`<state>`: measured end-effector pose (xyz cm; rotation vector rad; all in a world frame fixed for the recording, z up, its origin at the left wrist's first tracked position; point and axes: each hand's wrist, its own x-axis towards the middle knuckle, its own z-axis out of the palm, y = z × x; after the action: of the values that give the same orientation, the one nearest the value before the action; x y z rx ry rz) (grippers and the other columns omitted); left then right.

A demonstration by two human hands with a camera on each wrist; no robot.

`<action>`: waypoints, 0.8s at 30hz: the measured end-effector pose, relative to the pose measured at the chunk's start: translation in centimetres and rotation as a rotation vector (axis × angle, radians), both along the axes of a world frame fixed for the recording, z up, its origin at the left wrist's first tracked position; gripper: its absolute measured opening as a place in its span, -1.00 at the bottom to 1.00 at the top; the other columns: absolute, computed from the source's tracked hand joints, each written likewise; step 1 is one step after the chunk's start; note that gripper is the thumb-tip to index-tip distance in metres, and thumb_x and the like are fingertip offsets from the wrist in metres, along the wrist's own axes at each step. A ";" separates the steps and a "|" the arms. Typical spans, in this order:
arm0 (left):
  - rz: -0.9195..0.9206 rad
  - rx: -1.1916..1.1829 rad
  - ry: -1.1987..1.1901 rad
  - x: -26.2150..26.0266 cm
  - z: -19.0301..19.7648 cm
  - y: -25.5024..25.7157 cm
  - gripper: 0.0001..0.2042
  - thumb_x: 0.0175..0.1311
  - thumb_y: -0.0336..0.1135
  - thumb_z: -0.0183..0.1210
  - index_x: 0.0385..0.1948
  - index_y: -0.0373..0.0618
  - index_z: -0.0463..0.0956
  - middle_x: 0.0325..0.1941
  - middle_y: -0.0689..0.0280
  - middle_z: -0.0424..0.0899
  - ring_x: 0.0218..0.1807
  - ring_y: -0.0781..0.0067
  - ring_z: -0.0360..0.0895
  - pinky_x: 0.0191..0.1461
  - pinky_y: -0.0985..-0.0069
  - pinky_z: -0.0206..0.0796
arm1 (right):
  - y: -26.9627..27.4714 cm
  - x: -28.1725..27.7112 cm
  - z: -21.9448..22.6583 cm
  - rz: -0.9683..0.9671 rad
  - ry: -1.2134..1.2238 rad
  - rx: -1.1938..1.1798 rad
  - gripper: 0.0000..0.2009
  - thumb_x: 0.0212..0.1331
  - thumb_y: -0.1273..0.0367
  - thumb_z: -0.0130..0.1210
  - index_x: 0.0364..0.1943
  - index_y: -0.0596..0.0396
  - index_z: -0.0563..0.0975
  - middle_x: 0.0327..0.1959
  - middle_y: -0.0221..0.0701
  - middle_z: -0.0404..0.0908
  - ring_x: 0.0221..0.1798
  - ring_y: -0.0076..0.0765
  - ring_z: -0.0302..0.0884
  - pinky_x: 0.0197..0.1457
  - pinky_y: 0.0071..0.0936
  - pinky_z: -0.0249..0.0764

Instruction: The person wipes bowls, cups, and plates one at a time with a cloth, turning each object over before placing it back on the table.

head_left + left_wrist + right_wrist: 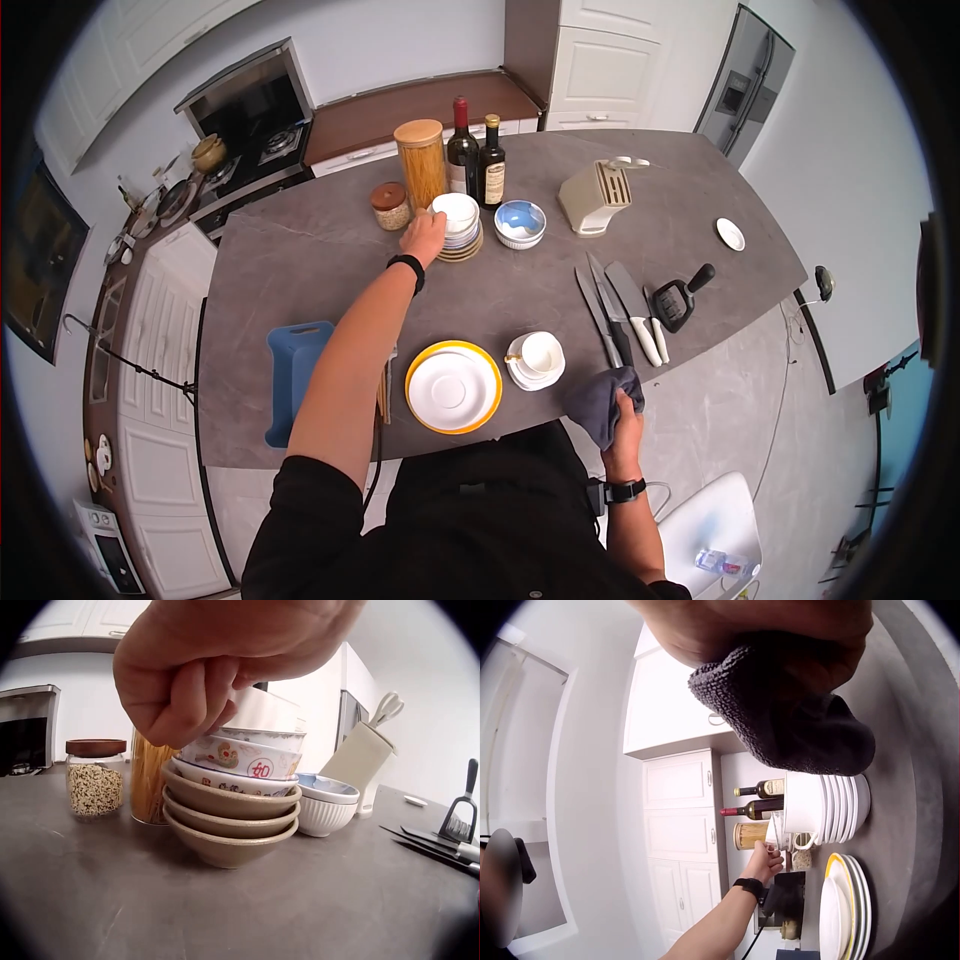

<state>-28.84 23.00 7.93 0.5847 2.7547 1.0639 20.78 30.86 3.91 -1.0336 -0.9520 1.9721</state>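
My left hand reaches across the counter and pinches the white bowl on top of a stack, fingers curled at its near-left rim. Beneath it, in the left wrist view, sit patterned white bowls and several brown-grey bowls. Close to the front edge, my right hand grips a bunched dark grey cloth. Between the arms stand white plates with a yellow-rimmed one, and a white cup on stacked saucers.
Behind the bowls stand a jar of grains, a spaghetti jar and two dark bottles. Blue-and-white bowls, a knife block, several knives and a black-handled tool lie rightward. A blue tray is at left.
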 end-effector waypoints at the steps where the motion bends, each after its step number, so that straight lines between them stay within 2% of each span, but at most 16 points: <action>1: 0.028 -0.004 0.007 -0.2 -0.2 0.3 -0.37 0.43 0.13 -0.11 0.17 -0.36 0.41 0.23 -0.22 0.60 0.30 -0.27 0.53 0.36 -0.02 0.32 | -0.1 0.1 0.1 0.011 0.009 0.008 -0.63 0.47 0.31 0.08 0.21 0.30 0.52 0.06 -0.24 0.69 0.04 -0.25 0.71 0.15 -0.33 0.63; 5: 0.133 0.064 0.074 1.6 0.3 -0.7 -0.40 0.40 0.11 0.01 0.16 -0.33 0.31 0.11 -0.22 0.66 0.23 -0.28 0.58 0.31 -0.03 0.34 | -0.4 0.7 0.2 0.031 0.031 0.057 -0.61 0.47 0.32 0.07 0.25 0.27 0.50 0.11 -0.24 0.68 0.11 -0.24 0.68 0.23 -0.32 0.58; 8: 0.055 0.084 0.137 5.4 1.8 -4.0 -0.48 0.34 0.10 0.11 -0.01 -0.27 0.42 -0.01 -0.14 0.71 0.10 -0.23 0.65 0.21 -0.04 0.40 | -1.2 1.2 2.1 0.080 0.017 0.095 -0.56 0.46 0.29 0.09 0.31 0.27 0.46 0.14 -0.23 0.66 0.13 -0.24 0.67 0.25 -0.32 0.57; 10: -0.155 -0.084 0.192 9.5 2.9 -7.7 -0.54 0.29 0.08 0.17 -0.17 -0.22 0.45 -0.18 -0.08 0.71 -0.06 -0.20 0.67 0.05 -0.04 0.43 | -1.3 1.2 2.9 0.135 0.026 0.115 -0.52 0.44 0.29 0.11 0.34 0.25 0.44 0.16 -0.22 0.65 0.13 -0.25 0.67 0.26 -0.33 0.57; 11: -0.262 -0.164 0.215 11.8 2.6 -9.7 -0.57 0.27 0.07 0.20 -0.25 -0.20 0.46 -0.27 -0.05 0.71 -0.14 -0.18 0.67 -0.03 -0.04 0.45 | -1.5 1.1 3.2 0.163 0.027 0.114 -0.56 0.44 0.31 0.12 0.31 0.26 0.47 0.14 -0.24 0.67 0.12 -0.29 0.67 0.25 -0.35 0.56; 13: -0.294 -0.316 0.259 15.7 0.7 -13.2 -0.58 0.16 0.05 0.27 -0.24 -0.17 0.53 -0.20 0.00 0.72 -0.19 -0.13 0.71 -0.10 0.00 0.52 | -2.2 0.1 4.0 0.224 0.035 0.120 -0.62 0.44 0.35 0.14 0.24 0.28 0.53 0.09 -0.28 0.70 0.09 -0.36 0.66 0.23 -0.40 0.55; 15: -0.265 -0.429 0.248 19.3 -0.5 -16.1 -0.57 0.11 0.00 0.33 -0.21 -0.20 0.53 -0.20 -0.05 0.71 -0.22 -0.08 0.73 -0.18 0.04 0.53 | -3.3 -1.6 5.2 0.342 -0.007 0.232 -0.71 0.42 0.33 0.21 0.03 0.29 0.66 -0.10 -0.41 0.75 -0.07 -0.50 0.66 0.09 -0.48 0.55; 17: -0.158 -0.404 0.262 21.8 -3.1 -18.4 -0.58 0.11 -0.01 0.34 -0.28 -0.20 0.50 -0.32 0.00 0.70 -0.25 -0.08 0.72 -0.21 0.04 0.51 | -4.3 -3.1 5.8 0.501 -0.120 0.322 -0.73 0.42 0.30 0.24 -0.03 0.27 0.68 -0.19 -0.46 0.75 -0.14 -0.54 0.64 -0.02 -0.50 0.55; 19: -0.097 -0.394 0.227 23.0 -4.4 -19.6 -0.58 0.09 -0.02 0.36 -0.29 -0.21 0.50 -0.39 0.04 0.69 -0.27 -0.05 0.72 -0.23 0.06 0.51 | -5.7 -5.2 5.5 0.576 -0.165 0.490 -0.73 0.42 0.28 0.25 -0.08 0.28 0.68 -0.31 -0.49 0.73 -0.24 -0.58 0.61 -0.13 -0.48 0.55; 20: -0.088 -0.396 0.180 23.5 -4.6 -20.0 -0.58 0.07 -0.03 0.37 -0.27 -0.22 0.52 -0.40 0.04 0.70 -0.27 -0.02 0.73 -0.24 0.08 0.52 | -6.1 -6.2 5.2 0.612 -0.173 0.645 -0.71 0.41 0.27 0.25 -0.07 0.29 0.66 -0.39 -0.37 0.74 -0.30 -0.58 0.62 -0.19 -0.45 0.56; 21: -0.081 -0.397 0.136 23.8 -5.0 -20.3 -0.57 0.05 -0.04 0.38 -0.25 -0.22 0.53 -0.42 0.05 0.70 -0.28 0.00 0.74 -0.25 0.10 0.53 | -6.7 -7.5 5.5 0.599 -0.190 0.825 -0.73 0.37 0.28 0.28 -0.25 0.30 0.63 -0.50 -0.20 0.70 -0.43 -0.36 0.67 -0.25 -0.37 0.56; 22: -0.076 -0.360 0.165 23.9 -5.6 -20.6 -0.59 0.05 -0.03 0.38 -0.29 -0.19 0.54 -0.52 0.14 0.66 -0.32 0.01 0.72 -0.26 0.10 0.51 | -7.1 -8.4 5.3 0.614 -0.270 1.012 -0.76 0.31 0.32 0.29 -0.30 0.28 0.59 -0.50 -0.16 0.67 -0.43 -0.19 0.67 -0.27 -0.30 0.57; 23: -0.066 -0.338 0.128 23.9 -6.0 -21.0 -0.60 0.05 -0.02 0.38 -0.31 -0.18 0.54 -0.51 0.13 0.66 -0.33 0.00 0.71 -0.27 0.10 0.49 | -7.4 -9.3 4.9 0.620 -0.352 1.199 -0.77 0.25 0.36 0.30 -0.36 0.26 0.54 -0.50 -0.12 0.64 -0.43 -0.02 0.68 -0.29 -0.23 0.58; 24: -0.061 -0.317 0.093 23.9 -5.9 -21.1 -0.61 0.05 -0.02 0.38 -0.33 -0.17 0.55 -0.50 0.13 0.67 -0.33 0.00 0.71 -0.28 0.10 0.47 | -7.8 -10.1 4.7 0.637 -0.346 1.305 -0.79 0.19 0.38 0.31 -0.37 0.23 0.52 -0.48 -0.12 0.63 -0.40 0.03 0.67 -0.28 -0.18 0.58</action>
<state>-4.90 1.91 2.05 0.6784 2.8783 0.5821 10.71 23.10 8.62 -0.2698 -2.4754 1.0537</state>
